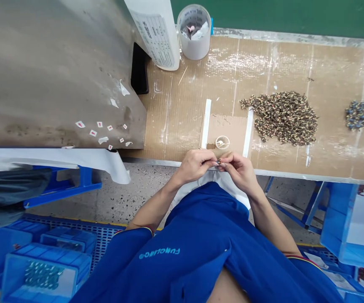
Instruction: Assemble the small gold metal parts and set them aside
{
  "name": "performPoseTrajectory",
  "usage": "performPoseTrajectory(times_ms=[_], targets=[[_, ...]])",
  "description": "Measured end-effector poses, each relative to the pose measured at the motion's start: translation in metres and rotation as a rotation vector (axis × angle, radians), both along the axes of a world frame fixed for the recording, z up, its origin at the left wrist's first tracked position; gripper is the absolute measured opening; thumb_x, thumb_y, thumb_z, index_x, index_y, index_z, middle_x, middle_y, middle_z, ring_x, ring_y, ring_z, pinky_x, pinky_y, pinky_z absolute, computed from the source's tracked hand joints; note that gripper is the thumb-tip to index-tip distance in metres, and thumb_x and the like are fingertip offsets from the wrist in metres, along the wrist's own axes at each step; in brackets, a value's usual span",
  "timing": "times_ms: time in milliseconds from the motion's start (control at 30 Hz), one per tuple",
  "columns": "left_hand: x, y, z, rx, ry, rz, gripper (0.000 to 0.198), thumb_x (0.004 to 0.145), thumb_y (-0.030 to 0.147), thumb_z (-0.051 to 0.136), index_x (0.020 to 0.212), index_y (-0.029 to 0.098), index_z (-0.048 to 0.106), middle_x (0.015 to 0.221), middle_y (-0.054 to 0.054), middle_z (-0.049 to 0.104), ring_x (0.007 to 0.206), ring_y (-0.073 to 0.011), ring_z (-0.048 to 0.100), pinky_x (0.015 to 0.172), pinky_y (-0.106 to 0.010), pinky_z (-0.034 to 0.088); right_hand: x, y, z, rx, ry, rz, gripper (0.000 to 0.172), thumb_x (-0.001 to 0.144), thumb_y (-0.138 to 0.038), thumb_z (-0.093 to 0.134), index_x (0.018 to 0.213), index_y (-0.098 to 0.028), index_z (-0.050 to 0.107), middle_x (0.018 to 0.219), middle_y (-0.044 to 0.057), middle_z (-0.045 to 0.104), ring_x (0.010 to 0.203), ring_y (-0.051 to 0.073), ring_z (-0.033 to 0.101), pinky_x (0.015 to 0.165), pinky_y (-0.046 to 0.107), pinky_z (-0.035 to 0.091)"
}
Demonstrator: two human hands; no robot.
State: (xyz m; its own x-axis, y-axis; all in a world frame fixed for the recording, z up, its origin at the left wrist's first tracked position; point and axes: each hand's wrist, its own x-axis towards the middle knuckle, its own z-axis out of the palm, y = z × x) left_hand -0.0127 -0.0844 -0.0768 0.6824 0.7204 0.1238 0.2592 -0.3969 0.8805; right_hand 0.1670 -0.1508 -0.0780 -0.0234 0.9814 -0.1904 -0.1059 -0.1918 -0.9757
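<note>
Small part (219, 161) pinched at the fingertips, both grips closed on it: left hand (196, 165), right hand (237, 169). Held over the table (336, 80) edge, just short of a round dish (222, 142). Speckled parts heap (281, 118) to the right.

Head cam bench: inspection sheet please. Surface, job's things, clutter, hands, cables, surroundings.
Surface: cardboard-covered bench, taped, shiny in patches.
Job's things: small part pinched at the bench edge; brown heap of small wound parts; smaller bluish heap; round dish between two white strips.
Clutter: paper scraps on grey panel; cup of scraps; tall white container.
Hands: left hand and right hand both on the part.
Cables: nothing seen.
Surroundings: blue crates, speckled floor.
</note>
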Motion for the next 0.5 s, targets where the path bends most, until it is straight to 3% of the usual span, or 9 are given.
performPoseTrajectory(times_ms=[133, 333, 500], targets=[[0.0003, -0.0009, -0.0007, -0.022, 0.05, 0.006, 0.021, 0.092, 0.018, 0.059, 0.073, 0.016, 0.067, 0.069, -0.001, 0.067, 0.064, -0.0124, 0.059, 0.064, -0.023, 0.044, -0.0013, 0.0009, 0.0017, 0.018, -0.022, 0.039, 0.031, 0.089, -0.048, 0.071, 0.075, -0.022, 0.06, 0.075, 0.0, 0.066, 0.063, 0.013, 0.063, 0.061, 0.028, 0.055], [-0.0009, -0.0027, -0.0041, -0.034, 0.011, 0.024, 0.022, 0.093, 0.018, 0.056, 0.074, 0.016, 0.067, 0.071, -0.001, 0.068, 0.065, -0.0126, 0.06, 0.064, -0.024, 0.044, -0.0075, -0.0021, -0.0017, 0.033, -0.091, -0.034, 0.032, 0.089, -0.049, 0.07, 0.075, -0.022, 0.059, 0.07, -0.001, 0.062, 0.062, 0.013, 0.06, 0.058, 0.028, 0.051], [0.0036, 0.001, -0.0066, -0.075, 0.007, 0.015, 0.025, 0.095, 0.023, 0.056, 0.075, 0.016, 0.068, 0.073, -0.003, 0.068, 0.068, -0.0135, 0.061, 0.066, -0.025, 0.046, -0.0062, 0.0002, -0.0056, -0.02, -0.057, -0.034, 0.038, 0.083, -0.058, 0.073, 0.077, -0.022, 0.062, 0.07, 0.0, 0.064, 0.061, 0.014, 0.062, 0.058, 0.029, 0.054]])
